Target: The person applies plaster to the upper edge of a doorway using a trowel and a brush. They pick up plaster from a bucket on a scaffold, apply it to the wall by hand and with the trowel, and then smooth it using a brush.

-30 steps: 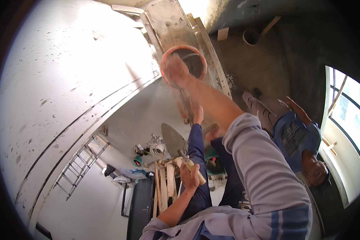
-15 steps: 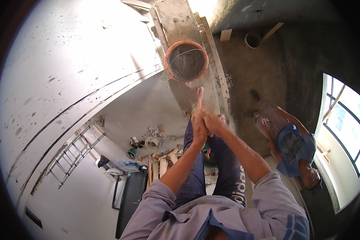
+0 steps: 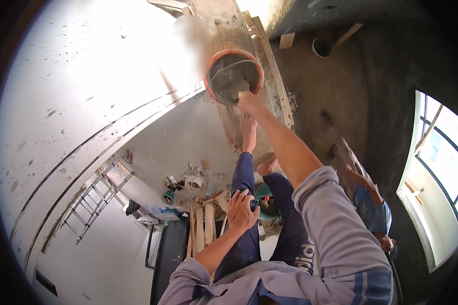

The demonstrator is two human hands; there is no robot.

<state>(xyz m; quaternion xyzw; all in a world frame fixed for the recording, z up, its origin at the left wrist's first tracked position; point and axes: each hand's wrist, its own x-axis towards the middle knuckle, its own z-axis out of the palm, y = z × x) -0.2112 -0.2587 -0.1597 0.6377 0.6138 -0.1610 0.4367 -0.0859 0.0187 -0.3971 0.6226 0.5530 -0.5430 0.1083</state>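
Observation:
My right hand (image 3: 250, 103) is closed around a trowel's handle at the near rim of an orange bucket (image 3: 261, 79). The trowel's blade (image 3: 240, 87) dips into grey wet mortar (image 3: 228, 76) inside, and part of it is hidden there. A thin wire handle crosses the bucket's mouth. My left hand (image 3: 242, 211) lies on my left knee with its fingers spread and holds nothing. The bucket stands on a wooden plank (image 3: 224, 38) just beyond my bare foot.
A person (image 3: 371, 203) in blue stands below on the right, near a window (image 3: 440, 152). Under the plank lie boards (image 3: 203, 223), a coiled hose (image 3: 196, 182) and a green bucket (image 3: 266, 203). A ladder (image 3: 94, 201) is at left; another bucket (image 3: 322, 47) stands far right.
My hands, together over my foot before, have parted. The right reached forward into the bucket with the trowel; the left came back onto my knee. The other person shifted lower in view.

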